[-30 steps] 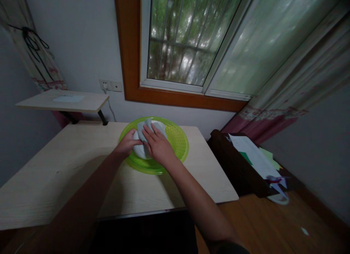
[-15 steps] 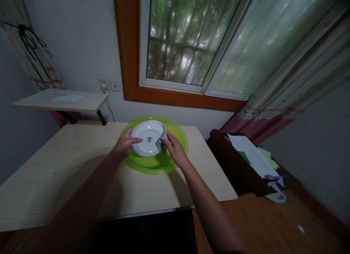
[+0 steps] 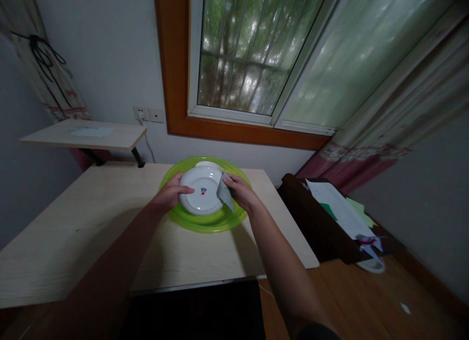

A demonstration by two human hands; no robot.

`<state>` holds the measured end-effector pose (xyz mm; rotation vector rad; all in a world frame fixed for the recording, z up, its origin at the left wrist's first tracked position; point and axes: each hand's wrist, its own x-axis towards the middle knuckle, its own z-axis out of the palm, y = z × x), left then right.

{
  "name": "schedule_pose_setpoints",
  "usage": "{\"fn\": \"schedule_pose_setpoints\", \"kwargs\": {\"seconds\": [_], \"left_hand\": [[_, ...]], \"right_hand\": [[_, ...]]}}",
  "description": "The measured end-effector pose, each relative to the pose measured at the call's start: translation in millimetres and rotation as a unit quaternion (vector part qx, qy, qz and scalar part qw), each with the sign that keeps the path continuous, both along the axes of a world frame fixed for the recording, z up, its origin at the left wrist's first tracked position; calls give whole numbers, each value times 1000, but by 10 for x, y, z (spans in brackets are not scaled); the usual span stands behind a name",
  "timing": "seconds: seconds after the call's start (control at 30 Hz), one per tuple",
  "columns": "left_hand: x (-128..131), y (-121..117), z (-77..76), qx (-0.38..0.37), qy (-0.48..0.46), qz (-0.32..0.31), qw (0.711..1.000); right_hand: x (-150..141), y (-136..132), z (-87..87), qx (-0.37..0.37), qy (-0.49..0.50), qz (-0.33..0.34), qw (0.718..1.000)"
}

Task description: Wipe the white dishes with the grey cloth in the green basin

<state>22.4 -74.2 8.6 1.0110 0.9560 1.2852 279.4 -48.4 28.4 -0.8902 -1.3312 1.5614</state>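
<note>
A white plate (image 3: 196, 186) with a small blue and red print in its middle is held tilted above a round green plastic basin (image 3: 205, 229). My left hand (image 3: 170, 192) grips the plate's left rim, thumb lying over the face. At the right rim my right hand (image 3: 243, 189) pinches a grey cloth (image 3: 225, 195), which hangs down against the plate's edge. Another white dish (image 3: 208, 164) shows partly behind the plate, inside the basin; the rest of it is hidden.
The basin stands on a pale wooden table (image 3: 198, 262). A small raised shelf (image 3: 88, 135) with a paper is at the back left. To the right, a dark brown cabinet (image 3: 322, 223) bears papers. A window (image 3: 256, 61) and curtains are behind.
The plate has shifted slightly down and right, uncovering part of the white dish behind it. My right hand has moved right and the cloth now hangs more spread out along the rim.
</note>
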Motion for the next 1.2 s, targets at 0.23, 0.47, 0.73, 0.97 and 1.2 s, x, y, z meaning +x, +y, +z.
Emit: {"fn": "schedule_pose_setpoints", "kwargs": {"seconds": [0.23, 0.47, 0.73, 0.97, 1.2], "left_hand": [[28, -4, 18, 1, 32, -27, 999], [8, -13, 8, 8, 1, 9, 1000], [-26, -1, -12, 27, -58, 57, 996], [-8, -24, 63, 28, -87, 54, 994], [34, -20, 79, 24, -85, 29, 996]], "right_hand": [[-45, 128, 176, 71, -93, 38, 992], [-126, 73, 207, 115, -119, -5, 986], [-84, -9, 23, 43, -53, -13, 998], [-92, -133, -131, 33, -50, -27, 998], [-84, -132, -167, 11, -9, -61, 998]]}}
